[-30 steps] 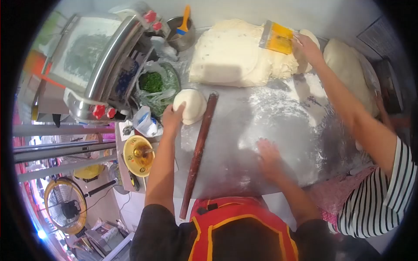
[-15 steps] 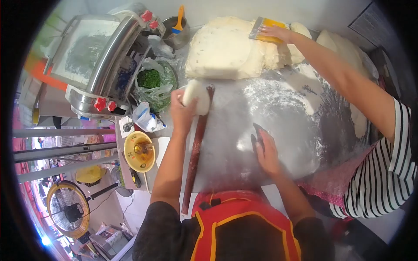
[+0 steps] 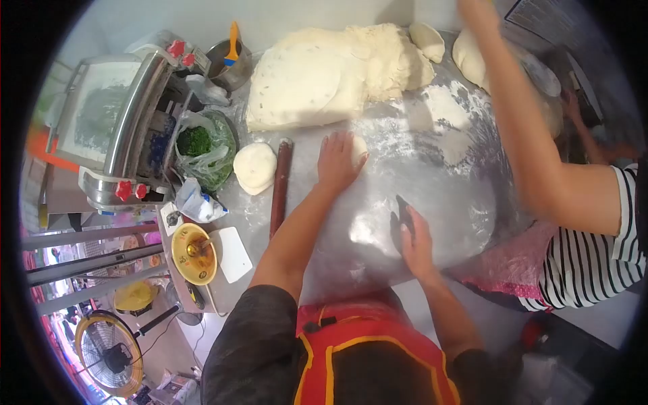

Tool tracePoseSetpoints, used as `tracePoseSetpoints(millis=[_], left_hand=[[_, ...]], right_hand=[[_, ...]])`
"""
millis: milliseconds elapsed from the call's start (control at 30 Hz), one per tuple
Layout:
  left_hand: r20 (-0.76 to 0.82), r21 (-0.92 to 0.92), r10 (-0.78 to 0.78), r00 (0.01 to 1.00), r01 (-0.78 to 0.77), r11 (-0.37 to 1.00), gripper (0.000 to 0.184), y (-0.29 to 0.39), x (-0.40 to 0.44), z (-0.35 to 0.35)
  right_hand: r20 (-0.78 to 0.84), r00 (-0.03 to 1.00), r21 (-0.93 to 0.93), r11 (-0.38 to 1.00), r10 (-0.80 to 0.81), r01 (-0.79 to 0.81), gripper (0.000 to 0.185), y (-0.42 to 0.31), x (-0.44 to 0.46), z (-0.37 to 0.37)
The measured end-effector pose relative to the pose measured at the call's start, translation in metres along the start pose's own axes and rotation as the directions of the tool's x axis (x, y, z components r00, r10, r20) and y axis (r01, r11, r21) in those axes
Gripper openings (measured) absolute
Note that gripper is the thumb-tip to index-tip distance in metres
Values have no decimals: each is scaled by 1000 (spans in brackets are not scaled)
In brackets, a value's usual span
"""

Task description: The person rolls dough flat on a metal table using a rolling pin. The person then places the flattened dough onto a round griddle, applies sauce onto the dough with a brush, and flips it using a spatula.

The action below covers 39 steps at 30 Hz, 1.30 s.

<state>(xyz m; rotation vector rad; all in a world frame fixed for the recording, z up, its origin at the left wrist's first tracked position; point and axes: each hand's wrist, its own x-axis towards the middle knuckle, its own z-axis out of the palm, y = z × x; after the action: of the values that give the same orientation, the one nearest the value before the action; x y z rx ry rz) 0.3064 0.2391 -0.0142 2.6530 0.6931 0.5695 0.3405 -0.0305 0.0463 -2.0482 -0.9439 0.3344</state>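
My left hand (image 3: pixel 337 162) is palm down over the floured metal worktop, its fingers around a pale piece of dough (image 3: pixel 360 150) that shows beside the thumb; the rest of the piece is hidden. Another round, flat piece of dough (image 3: pixel 255 169) lies left of the dark wooden rolling pin (image 3: pixel 281 182), whose lower end my forearm covers. Low over the worktop near its front edge, my right hand (image 3: pixel 417 241) has its fingers stretched out and holds nothing I can see. Dark finger-shaped patches on the metal in front of it look like shadow or reflection.
A large dough slab (image 3: pixel 304 81) lies at the back. At left stand a dough-rolling machine (image 3: pixel 128 121), chopped greens (image 3: pixel 196 142) in a bag-lined bowl, a yellow bowl (image 3: pixel 181 260) and a metal pot (image 3: pixel 233 74) with a brush. A co-worker's arm (image 3: pixel 523 121) reaches in from the right.
My left hand has moved right across the rolling pin. A piece of dough now lies left of the pin. The co-worker's arm has left the dough slab with the yellow scraper. The view has shifted.
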Motion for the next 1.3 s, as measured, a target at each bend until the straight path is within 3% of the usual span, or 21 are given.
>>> tracePoseSetpoints(millis=[267,367,467,667,767,867,933,967,1000,1067,1167,1233,1300], left_hand=[[51,-93,-125,991,129,987,58,78,-117,2],[78,-87,-106,991,112,990,58,67,-131,5],[175,-55,-121,977,132,990,58,64,-121,-2],[188,32,-171,967,168,985,58,67,-114,-8],[256,52,-165,953,157,986,60,62,-115,-8],[127,-28,-327,936,333,943,64,45,-145,-39],[-54,45,-308,950,311,949,70,18,-185,-85],[-83,27,-403,911,407,913,70,10,-205,-102],[-116,8,-491,864,495,869,70,3,-223,-115],[-147,46,-457,877,468,883,66,-8,-261,-127],[-77,54,-518,852,522,851,56,-12,-296,-122],[-24,65,-582,813,582,811,48,-11,-302,-121],[-10,92,-627,779,625,775,38,-6,-296,-125]], right_hand=[[87,995,-6,999,-46,47,48,0,24,22],[188,975,-189,969,-123,159,53,6,32,72],[179,919,-215,897,-352,385,57,13,38,83],[205,947,-327,895,-246,303,60,11,47,84],[164,938,-297,891,-305,342,61,23,45,89],[196,958,-321,910,-208,263,60,0,48,79],[312,922,-442,824,-229,354,59,-17,41,76],[369,900,-489,774,-233,401,59,-21,37,77],[389,890,-466,783,-237,412,59,-19,37,78],[428,873,-427,800,-232,421,61,-5,31,68],[413,877,-520,727,-246,448,62,26,12,39],[317,940,-638,704,-129,312,60,41,24,23],[73,985,-661,732,-156,165,54,72,54,25]])
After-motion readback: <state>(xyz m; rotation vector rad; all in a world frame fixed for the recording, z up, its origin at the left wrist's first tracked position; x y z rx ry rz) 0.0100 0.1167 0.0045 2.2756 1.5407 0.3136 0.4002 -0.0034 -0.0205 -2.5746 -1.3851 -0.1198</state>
